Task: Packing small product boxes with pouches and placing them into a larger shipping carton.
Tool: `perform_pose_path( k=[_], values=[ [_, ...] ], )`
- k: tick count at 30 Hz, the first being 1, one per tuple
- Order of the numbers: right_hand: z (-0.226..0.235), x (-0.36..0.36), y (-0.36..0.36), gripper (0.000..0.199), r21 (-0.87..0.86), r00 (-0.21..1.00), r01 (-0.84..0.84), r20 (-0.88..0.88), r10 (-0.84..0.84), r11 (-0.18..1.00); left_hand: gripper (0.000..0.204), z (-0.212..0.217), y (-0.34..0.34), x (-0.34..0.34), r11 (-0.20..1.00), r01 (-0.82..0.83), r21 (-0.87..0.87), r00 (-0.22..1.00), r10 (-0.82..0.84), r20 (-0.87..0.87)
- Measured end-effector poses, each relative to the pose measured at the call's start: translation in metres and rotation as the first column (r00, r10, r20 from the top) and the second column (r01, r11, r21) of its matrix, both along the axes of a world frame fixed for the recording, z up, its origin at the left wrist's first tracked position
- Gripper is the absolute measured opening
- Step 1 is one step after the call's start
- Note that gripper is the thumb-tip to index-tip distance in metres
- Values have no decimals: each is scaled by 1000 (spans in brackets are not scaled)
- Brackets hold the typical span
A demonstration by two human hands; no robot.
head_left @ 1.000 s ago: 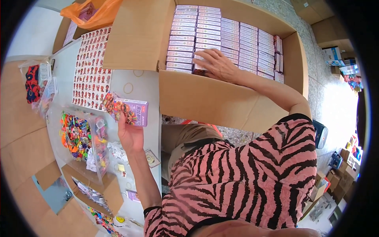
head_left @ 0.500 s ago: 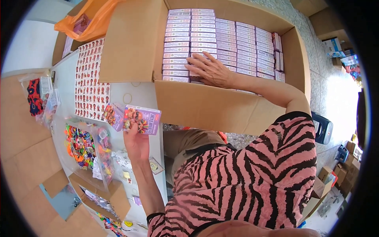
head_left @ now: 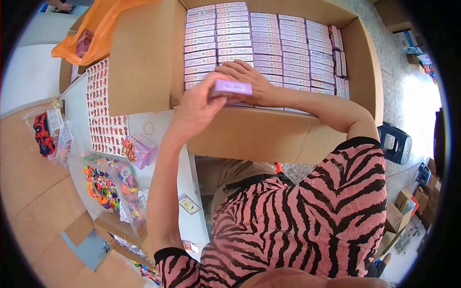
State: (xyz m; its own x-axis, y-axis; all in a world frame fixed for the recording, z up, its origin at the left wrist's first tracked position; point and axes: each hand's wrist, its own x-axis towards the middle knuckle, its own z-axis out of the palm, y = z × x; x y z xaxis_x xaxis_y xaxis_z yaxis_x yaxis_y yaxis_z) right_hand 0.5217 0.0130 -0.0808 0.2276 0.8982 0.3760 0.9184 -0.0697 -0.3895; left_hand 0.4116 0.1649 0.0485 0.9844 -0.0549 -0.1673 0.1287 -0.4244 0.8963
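My left hand (head_left: 198,108) grips a small purple printed box (head_left: 233,88), thumb below and fingers above, over the near edge of a big open cardboard carton (head_left: 288,139). Inside the carton stand several tightly stacked columns of purple boxes (head_left: 266,50) with their narrow sides up. My right hand (head_left: 252,84) lies across the near ends of these columns, fingers stretched out; the held box partly covers it. On the white table, more purple boxes (head_left: 139,150) sit in a small pile to the left of my left forearm.
Left of the carton lies a sheet of small printed figures (head_left: 103,110). An orange plastic bag (head_left: 89,36) hangs beyond it. A clear bag of colourful small pieces (head_left: 108,187) and a rubber band (head_left: 148,128) lie on the table. A dark stool (head_left: 396,143) stands on the floor at right.
My left hand has carried the purple box from the table up and right to the carton, tilting it edge-on. My right hand has stayed on the stacked boxes. The view has shifted slightly.
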Motion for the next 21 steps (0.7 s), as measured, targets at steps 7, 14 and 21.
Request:
perform_pose_path(
  k=[7,14,21],
  values=[
    [-1,2,-4,52,39,999,30,39,-31,999,26,-26,2,18,964,205,168,971,-179,-159],
    [-1,14,-8,78,-34,982,-145,-129,139,989,28,-39,-1,28,883,306,356,937,-212,-278],
    [24,29,-19,91,-132,957,-279,-115,265,951,26,-36,-7,32,831,354,430,931,-267,-249]
  ],
)
